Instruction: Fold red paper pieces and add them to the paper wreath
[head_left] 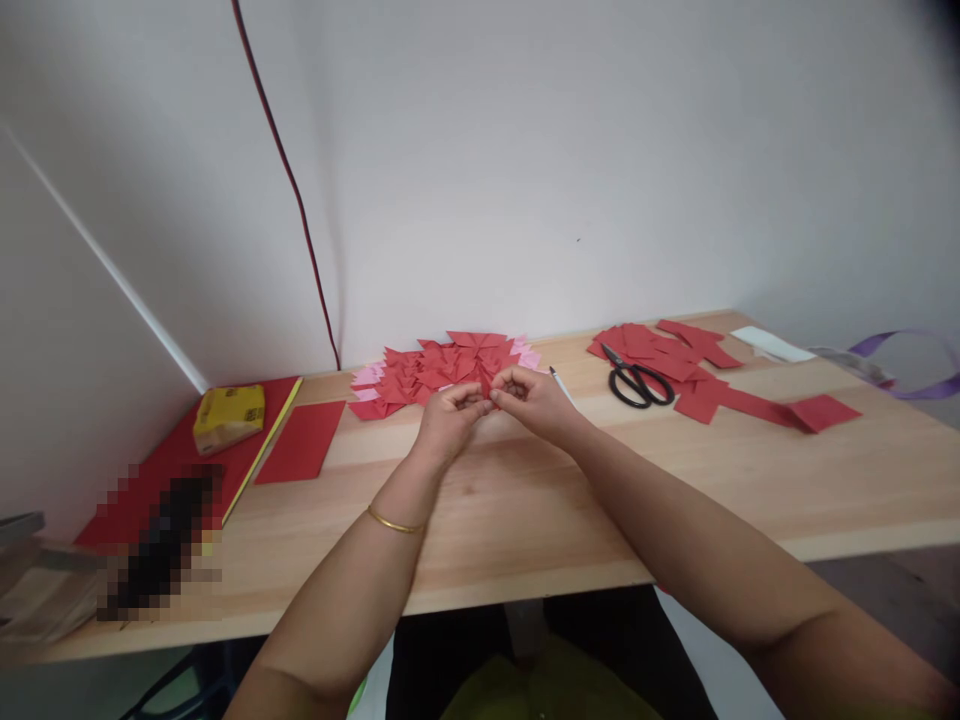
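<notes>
Between my two hands, over the middle of the table, is a small folded red paper piece [486, 380]. My left hand [452, 415] pinches its left side, with a gold bangle on the wrist. Its right side is in the closed fingers of my right hand [534, 400]. The fingertips of both hands nearly touch. Just behind them lies a pile of folded red and pink paper pieces [427, 368], partly hidden by my hands. A pen [560, 384] rests just right of my right hand.
Black-handled scissors [637, 384] lie on loose red paper pieces [694, 370] at the right. At the left are a red sheet [301, 442], a yellow package [231, 418] and a yellow-edged red board [169, 460]. A wall [480, 180] stands behind the wooden table [525, 540].
</notes>
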